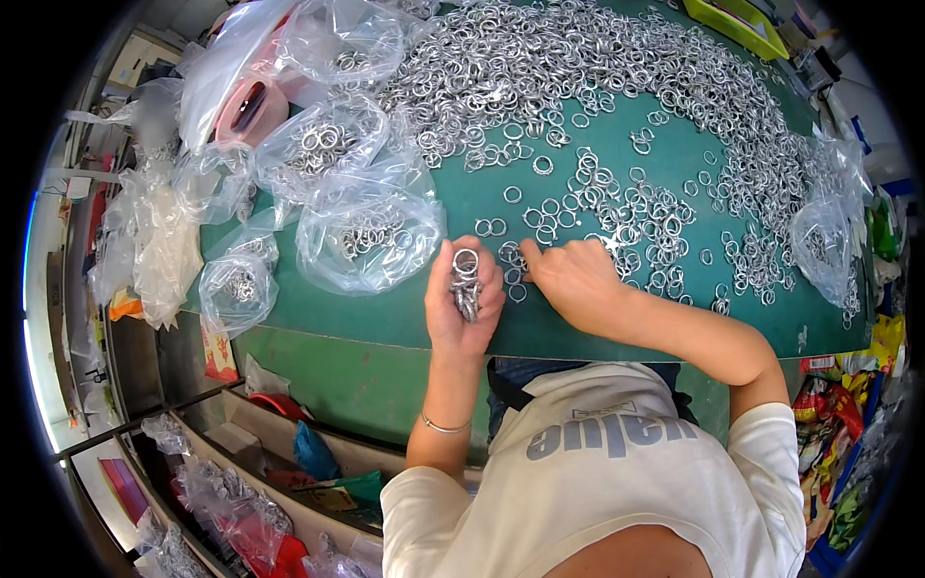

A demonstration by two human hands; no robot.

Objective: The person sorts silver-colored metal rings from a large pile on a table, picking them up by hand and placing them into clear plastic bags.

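Observation:
My left hand [465, 303] is closed around several silver metal rings [465, 273], stacked in the palm and showing between thumb and fingers. Just to its right, my right hand [575, 279] rests low over the green table, fingers bent, with the index fingertip down at a few loose rings [515, 273]. Whether a ring is pinched under those fingertips cannot be made out. A looser spread of rings [626, 217] lies beyond and to the right of that hand. Farther back is a large heap of similar rings [578, 58].
Clear plastic bags with rings inside stand at the left, the nearest [366, 241] beside my left hand. Another bag [824, 241] lies at the right edge. A yellow-green tray [737, 27] sits far right. Below the table's front edge at left is a compartmented box [260, 438].

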